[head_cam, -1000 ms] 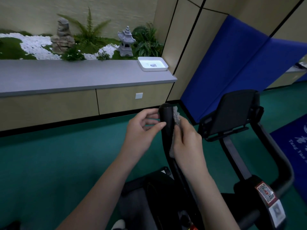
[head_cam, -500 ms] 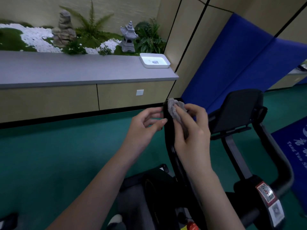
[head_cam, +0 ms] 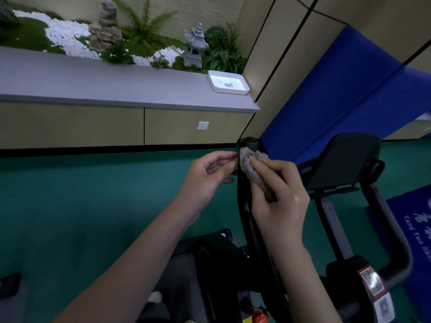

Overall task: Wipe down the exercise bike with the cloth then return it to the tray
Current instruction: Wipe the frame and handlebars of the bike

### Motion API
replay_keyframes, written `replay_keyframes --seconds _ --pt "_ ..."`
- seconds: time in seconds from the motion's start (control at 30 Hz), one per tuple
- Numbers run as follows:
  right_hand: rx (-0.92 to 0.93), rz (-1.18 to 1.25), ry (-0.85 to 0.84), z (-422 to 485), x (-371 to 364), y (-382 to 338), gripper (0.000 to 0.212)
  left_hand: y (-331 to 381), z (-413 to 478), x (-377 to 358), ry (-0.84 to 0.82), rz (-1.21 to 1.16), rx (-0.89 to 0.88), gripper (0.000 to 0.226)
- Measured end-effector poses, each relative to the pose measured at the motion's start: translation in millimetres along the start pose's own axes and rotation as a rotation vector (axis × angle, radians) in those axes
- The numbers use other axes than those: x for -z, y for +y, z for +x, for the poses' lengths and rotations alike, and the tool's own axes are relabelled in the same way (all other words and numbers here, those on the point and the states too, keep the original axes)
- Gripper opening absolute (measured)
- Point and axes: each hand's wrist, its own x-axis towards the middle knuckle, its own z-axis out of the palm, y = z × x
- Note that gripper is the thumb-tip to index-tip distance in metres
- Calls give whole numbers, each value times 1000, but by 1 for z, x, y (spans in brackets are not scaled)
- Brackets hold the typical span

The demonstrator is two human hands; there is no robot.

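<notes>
Single head-worn wide-angle view, forward and downward, close above the exercise bike.

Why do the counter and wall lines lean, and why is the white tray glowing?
Head view: the wide-angle lens skews the long grey counter; glare washes out the white rectangular tray; the black exercise bike is dim, with little detail; the grey fluffy cloth in the right hand looks sharp.

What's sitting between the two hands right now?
The bike's black handlebar grip, seen in the head view. The left hand is at its left side; the right hand holds the grey cloth against it.
</notes>
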Motion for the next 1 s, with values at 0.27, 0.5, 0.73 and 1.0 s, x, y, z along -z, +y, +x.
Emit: replay_keyframes --seconds 0.27,0.5,0.73,1.0 --pt "149 -2 -121 19 5 2 19 -2 -2 4 24 -82 21 18" --pt "203 45 -176 23 5 -6 18 -1 -3 9 39 -82 23 15" --pt "312 14 -482 16 8 -3 12 0 -1 24 116 -44 41 16" --pt "349 13 -549 44 5 -8 16 2 -3 27 122 -14 63 19"
